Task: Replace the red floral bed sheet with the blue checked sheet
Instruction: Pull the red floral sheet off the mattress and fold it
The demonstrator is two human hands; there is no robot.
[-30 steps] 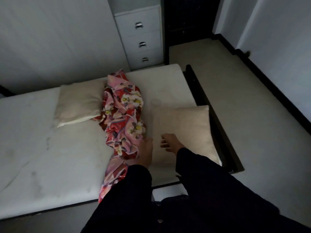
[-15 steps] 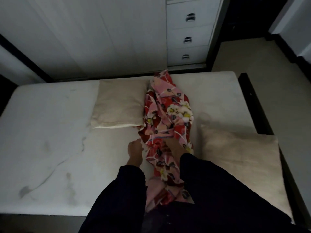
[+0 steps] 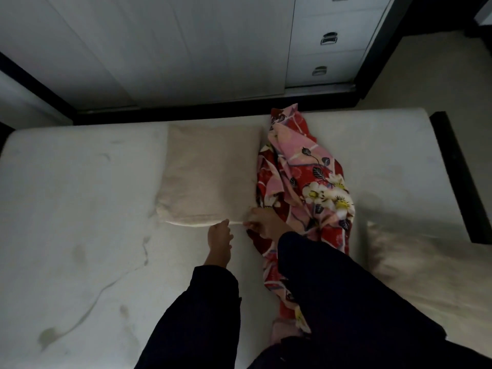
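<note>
- Since the earlier frame, left hand (image 3: 218, 234) and right hand (image 3: 262, 222) had shifted forward to the near edge of the beige rectangular fabric pillow (image 3: 210, 177).
- Right hand pinched the pillow's near right corner. Left hand, fingers curled, touched the same seam; its grip could not be told.
- Crumpled red floral bed sheet (image 3: 306, 187) lay bunched from far edge to near edge of the bare white mattress (image 3: 80, 209), just beside the pillow.
- Blue checked sheet: not in view.
- Step judged: clearing the mattress. Next move probably required lifting the pillow away, then removing the red sheet.

red and pink floral sheet (image 3: 306, 187), beige pillow (image 3: 210, 174), white stained mattress (image 3: 80, 209), dark sleeves (image 3: 202, 315)
</note>
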